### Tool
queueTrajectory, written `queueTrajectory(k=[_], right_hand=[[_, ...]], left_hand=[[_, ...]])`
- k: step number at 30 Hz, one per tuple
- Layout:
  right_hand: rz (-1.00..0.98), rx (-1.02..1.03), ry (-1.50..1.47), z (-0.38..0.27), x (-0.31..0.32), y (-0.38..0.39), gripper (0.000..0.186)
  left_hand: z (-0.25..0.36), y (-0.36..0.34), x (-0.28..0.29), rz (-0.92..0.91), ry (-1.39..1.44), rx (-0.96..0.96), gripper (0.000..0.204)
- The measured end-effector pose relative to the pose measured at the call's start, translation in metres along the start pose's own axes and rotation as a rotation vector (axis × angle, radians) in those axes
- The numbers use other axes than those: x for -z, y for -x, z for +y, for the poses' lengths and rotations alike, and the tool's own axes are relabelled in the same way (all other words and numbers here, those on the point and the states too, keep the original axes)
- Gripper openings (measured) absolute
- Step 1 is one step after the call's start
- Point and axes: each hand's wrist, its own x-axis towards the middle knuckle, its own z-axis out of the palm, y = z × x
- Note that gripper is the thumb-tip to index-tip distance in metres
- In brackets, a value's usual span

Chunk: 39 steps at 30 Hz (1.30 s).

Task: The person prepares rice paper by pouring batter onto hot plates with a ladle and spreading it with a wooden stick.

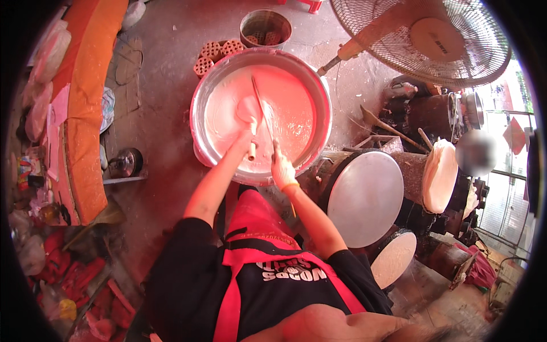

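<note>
A wide metal basin (198,132) in front of me holds a pale, thick liquid (293,108), tinted pink by the light. My left hand (246,137) reaches over the basin, closed round a tool with a light tubular handle (252,151). The tool looks like a ladle, with a round part (248,109) at the liquid's surface. My right hand (282,170), in a pale glove, is closed on a long thin stick (264,105). That stick slants across the basin toward its far side. Whether its tip touches the liquid is hard to tell.
Perforated briquettes (212,50) and a metal bucket (244,28) stand beyond the basin. A large fan (421,40) is at the far right. Round flat griddles (367,199) stand close on my right. An orange-covered table (91,131) runs along the left.
</note>
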Motion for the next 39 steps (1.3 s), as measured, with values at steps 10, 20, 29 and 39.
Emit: queueTrajectory(k=[10, 20, 29, 39], right_hand=[[0.158, 0.161, -0.181, 0.03, 0.05, 0.171, 0.065], [0.505, 0.501, -0.196, -0.003, 0.177, 0.22, 0.065], [0.742, 0.378, -0.007, -0.028, 0.167, 0.176, 0.065], [0.798, 0.293, -0.274, 0.041, 0.184, 0.316, 0.047]], left_hand=[[-0.077, 0.183, -0.135, -0.346, 0.075, -0.312, 0.032], [-0.106, 0.427, -0.226, -0.165, -0.73, -1.139, 0.027], [-0.017, 0.42, -0.238, -0.102, -0.947, -0.477, 0.026], [-0.131, 0.381, -0.297, -0.364, -1.699, -0.53, 0.018]])
